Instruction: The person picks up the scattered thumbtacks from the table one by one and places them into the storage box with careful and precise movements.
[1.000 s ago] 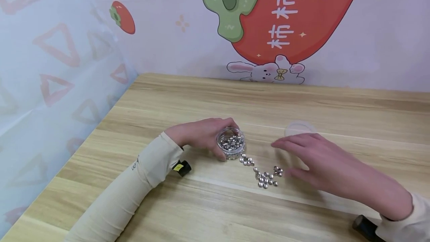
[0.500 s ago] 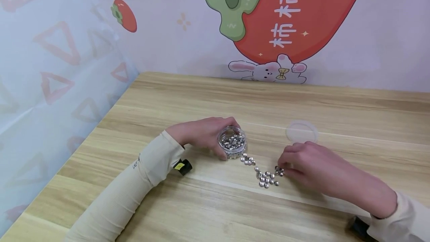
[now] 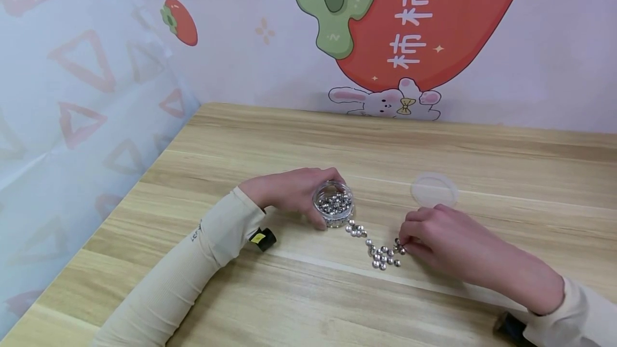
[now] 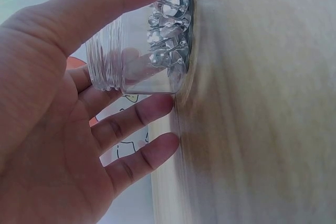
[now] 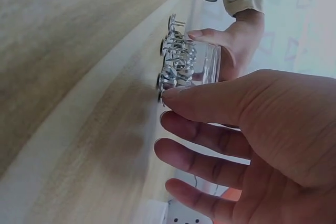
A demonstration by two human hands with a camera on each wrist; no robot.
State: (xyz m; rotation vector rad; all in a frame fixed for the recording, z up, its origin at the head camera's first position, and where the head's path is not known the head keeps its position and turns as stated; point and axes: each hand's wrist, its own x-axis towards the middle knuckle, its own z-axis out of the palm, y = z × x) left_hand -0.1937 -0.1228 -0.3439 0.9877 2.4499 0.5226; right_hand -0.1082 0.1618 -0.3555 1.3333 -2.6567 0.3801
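My left hand (image 3: 296, 189) grips a clear round jar (image 3: 339, 223) standing on the table, thumb on the near side. Silvery thumbtacks (image 3: 335, 205) fill its lower part, and its screw-thread neck (image 4: 107, 56) is uncovered in the left wrist view. Several loose thumbtacks (image 3: 381, 257) lie to the right of the jar in small clusters. At the rightmost cluster, my right hand (image 3: 445, 237) pinches a thumbtack (image 5: 161, 97) between thumb and index finger, the thumb tip partly covering it. Its other fingers (image 5: 199, 161) are spread in the right wrist view.
A translucent round lid (image 3: 434, 189) lies flat behind my right hand. The wooden table (image 3: 270, 299) meets a printed cloth backdrop (image 3: 231, 63) at the back and left. Black wrist devices (image 3: 262, 240) sit under both sleeves.
My right hand has come down and left from above the table, its fingers closing in on the rightmost thumbtacks. The lid is more exposed. The left hand and jar stay in place.
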